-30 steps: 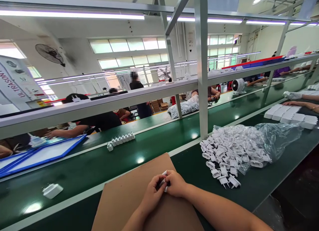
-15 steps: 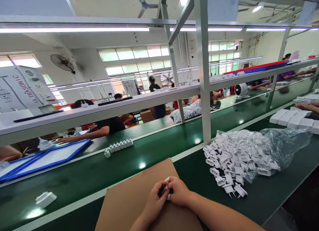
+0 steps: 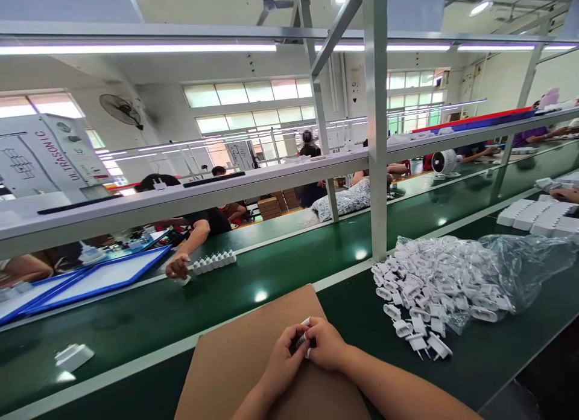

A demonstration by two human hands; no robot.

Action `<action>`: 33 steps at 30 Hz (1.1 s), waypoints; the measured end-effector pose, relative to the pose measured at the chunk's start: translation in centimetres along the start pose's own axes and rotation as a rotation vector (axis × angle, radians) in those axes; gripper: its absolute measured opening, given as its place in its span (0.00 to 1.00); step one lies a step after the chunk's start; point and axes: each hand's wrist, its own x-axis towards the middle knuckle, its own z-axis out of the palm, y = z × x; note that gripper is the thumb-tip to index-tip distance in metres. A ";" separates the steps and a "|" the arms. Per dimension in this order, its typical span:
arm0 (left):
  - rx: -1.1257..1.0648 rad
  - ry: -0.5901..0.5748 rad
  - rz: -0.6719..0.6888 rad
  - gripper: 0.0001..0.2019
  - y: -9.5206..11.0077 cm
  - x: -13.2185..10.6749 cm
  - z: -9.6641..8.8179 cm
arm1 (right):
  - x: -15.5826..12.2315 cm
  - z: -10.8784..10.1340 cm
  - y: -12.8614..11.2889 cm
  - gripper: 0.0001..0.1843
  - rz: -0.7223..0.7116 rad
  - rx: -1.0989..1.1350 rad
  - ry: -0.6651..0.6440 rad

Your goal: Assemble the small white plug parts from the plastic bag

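Note:
Both my hands meet over a brown cardboard sheet (image 3: 244, 341) at the front edge of the bench. My left hand (image 3: 286, 355) is closed, its fingertips pressed against those of my right hand (image 3: 326, 344), which is curled shut from the other side. White bits show among the fingers; whether they are finger covers or part of a held piece, I cannot tell. Whatever lies between the hands is mostly hidden. To the right of them spreads a heap of white plastic plug housings (image 3: 434, 287), several with two pins, partly in a clear plastic bag (image 3: 529, 266).
Beyond the cardboard runs a green conveyor belt (image 3: 289, 269), carrying a lone white plug adapter (image 3: 73, 356) and a row of adapters (image 3: 215, 262). A co-worker's hand (image 3: 178, 267) touches that row's left end. A metal post (image 3: 377, 136) and shelf (image 3: 271, 172) stand ahead. White blocks (image 3: 538, 216) lie right.
The lone adapter and the row have shifted left along the belt. Across it, the co-worker's hand has come to the row's left end. My hands stay together in nearly the same pose.

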 end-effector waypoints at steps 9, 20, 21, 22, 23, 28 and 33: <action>0.001 0.008 0.010 0.15 -0.2 0.0 -0.1 | 0.0 -0.2 -0.3 0.04 -0.008 0.020 0.002; -0.018 -0.015 -0.013 0.16 -0.4 0.0 -0.1 | 0.0 0.4 0.4 0.03 -0.010 -0.021 0.016; -0.019 -0.015 -0.013 0.16 -0.4 0.0 -0.1 | 0.1 0.3 0.4 0.03 -0.007 -0.022 0.019; -0.018 -0.016 -0.013 0.16 -0.4 0.1 -0.1 | 0.0 0.3 0.3 0.03 -0.006 -0.018 0.021; -0.015 -0.017 -0.014 0.16 -0.4 0.1 -0.1 | 0.0 0.2 0.2 0.02 -0.005 -0.011 0.022; 0.004 -0.025 -0.015 0.16 -0.4 0.0 -0.3 | -0.1 -0.2 -0.5 0.02 0.010 0.037 0.010; -0.011 -0.025 -0.014 0.16 -0.3 0.0 -0.3 | -0.1 -0.2 -0.5 0.02 0.013 0.016 0.013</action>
